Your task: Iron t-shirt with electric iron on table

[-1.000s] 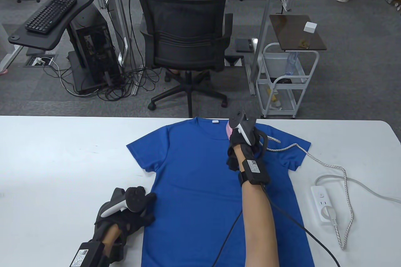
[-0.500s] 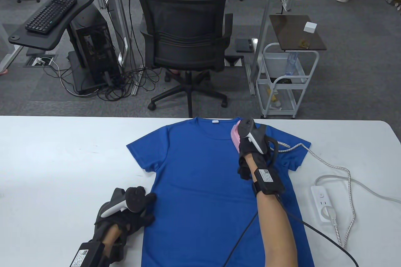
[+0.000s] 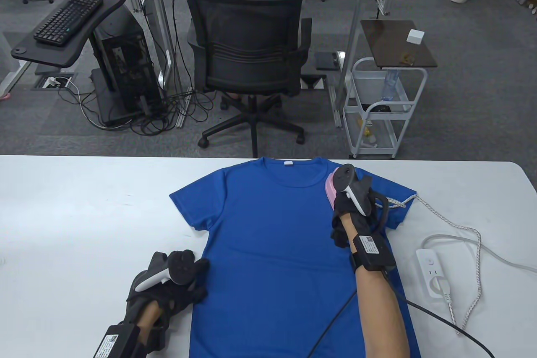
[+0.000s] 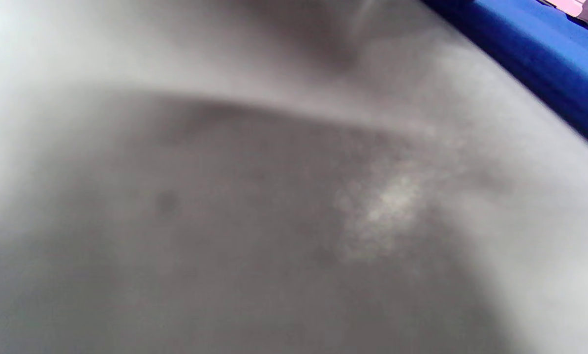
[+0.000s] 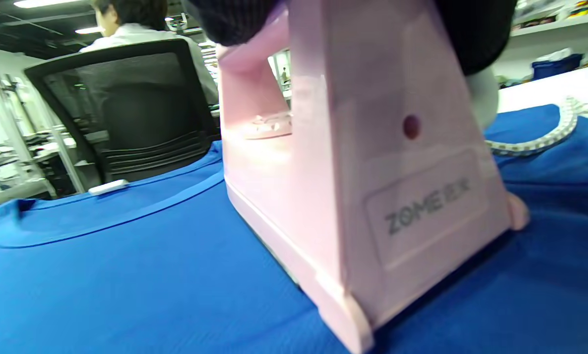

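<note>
My left hand [image 3: 168, 286] rests on the white table [image 3: 75, 215], fingers touching the blue t-shirt [image 3: 268, 240] at its left edge, grip unclear, while my right hand [image 3: 350, 202] grips the pink iron [image 3: 330, 186] on the shirt's right shoulder, its long axis pointing away from me.

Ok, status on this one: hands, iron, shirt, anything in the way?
Right hand grips pink iron, flat on blue t-shirt at its right shoulder. Left hand rests at shirt's left edge. Iron's cord trails across right sleeve to power strip.
</note>
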A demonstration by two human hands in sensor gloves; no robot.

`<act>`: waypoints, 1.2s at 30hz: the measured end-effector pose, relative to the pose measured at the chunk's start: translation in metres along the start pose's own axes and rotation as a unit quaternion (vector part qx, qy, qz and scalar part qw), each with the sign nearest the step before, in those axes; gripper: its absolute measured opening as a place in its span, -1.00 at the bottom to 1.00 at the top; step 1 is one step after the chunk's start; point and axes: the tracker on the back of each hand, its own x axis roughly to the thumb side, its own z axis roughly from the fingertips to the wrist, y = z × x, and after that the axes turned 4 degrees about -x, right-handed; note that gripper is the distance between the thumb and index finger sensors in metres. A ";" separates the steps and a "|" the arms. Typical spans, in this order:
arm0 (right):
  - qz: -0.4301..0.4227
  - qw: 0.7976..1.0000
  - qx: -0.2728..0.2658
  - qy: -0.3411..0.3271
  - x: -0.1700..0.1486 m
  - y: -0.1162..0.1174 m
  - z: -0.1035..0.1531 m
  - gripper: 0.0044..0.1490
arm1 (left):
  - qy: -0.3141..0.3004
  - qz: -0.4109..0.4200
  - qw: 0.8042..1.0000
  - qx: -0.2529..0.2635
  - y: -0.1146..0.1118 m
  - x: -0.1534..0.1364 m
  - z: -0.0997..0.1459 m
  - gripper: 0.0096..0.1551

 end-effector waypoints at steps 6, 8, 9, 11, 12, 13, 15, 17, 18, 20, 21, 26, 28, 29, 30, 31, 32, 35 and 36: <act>-0.036 0.999 -0.006 0.029 0.007 0.007 -0.016 -0.25 | 0.000 0.002 1.000 0.000 0.000 0.000 0.000 -0.10; -0.051 0.998 -0.003 0.031 0.008 0.008 -0.021 -0.24 | 0.000 0.001 1.000 -0.001 0.000 0.000 0.000 -0.10; -0.058 0.998 0.000 0.032 0.009 0.008 -0.024 -0.24 | 0.001 0.001 1.000 -0.002 0.000 0.000 0.000 -0.10; -0.074 0.997 0.002 0.031 0.009 0.008 -0.028 -0.24 | 0.001 0.001 1.000 -0.003 0.000 0.000 0.000 -0.10; -0.077 0.997 0.002 0.030 0.009 0.008 -0.029 -0.23 | 0.001 0.001 1.000 -0.003 0.000 0.000 0.000 -0.10; -0.078 0.997 0.005 0.029 0.009 0.008 -0.031 -0.23 | 0.001 0.001 1.000 -0.003 0.000 0.000 0.000 -0.10; -0.079 0.997 0.007 0.024 0.009 0.008 -0.031 -0.23 | 0.001 0.002 1.000 -0.003 0.000 0.000 0.000 -0.10; -0.085 0.996 0.009 0.016 0.009 0.009 -0.032 -0.23 | 0.001 0.002 1.000 -0.002 0.000 0.000 0.000 -0.10; -0.090 0.996 0.012 0.008 0.008 0.008 -0.032 -0.22 | 0.001 0.003 1.000 -0.002 0.000 0.000 0.000 -0.10; -0.101 0.995 0.013 -0.012 0.008 0.008 -0.031 -0.21 | 0.000 0.003 1.000 -0.002 0.000 0.000 0.000 -0.10; -0.104 0.994 0.015 -0.016 0.007 0.008 -0.032 -0.21 | 0.000 0.004 1.000 -0.002 0.000 0.000 0.000 -0.10; -0.093 0.996 0.003 0.019 0.005 0.009 -0.041 -0.22 | -0.001 0.004 1.000 -0.002 0.000 0.000 0.000 -0.09; -0.084 0.995 -0.008 0.045 0.004 0.008 -0.043 -0.23 | 0.000 0.006 1.000 -0.001 0.000 0.000 0.000 -0.09; -0.077 0.995 -0.008 0.062 0.002 0.007 -0.045 -0.22 | 0.000 0.006 1.000 -0.002 0.000 0.000 0.000 -0.10; -0.072 0.995 -0.008 0.069 0.001 0.006 -0.047 -0.22 | 0.000 0.007 1.000 -0.002 0.000 0.000 0.000 -0.10; -0.068 0.994 -0.012 0.083 -0.002 0.005 -0.049 -0.22 | -0.002 0.008 1.000 0.001 -0.001 0.000 0.000 -0.10; -0.069 0.993 -0.014 0.092 -0.004 0.005 -0.050 -0.22 | -0.002 0.009 1.000 0.000 -0.001 0.000 0.000 -0.09; -0.063 0.993 -0.015 0.094 -0.004 0.005 -0.051 -0.22 | -0.002 0.009 1.000 -0.002 -0.001 0.000 0.000 -0.10; -0.052 0.996 -0.011 0.078 -0.002 0.006 -0.050 -0.22 | -0.002 0.008 1.000 -0.002 -0.001 0.000 0.000 -0.10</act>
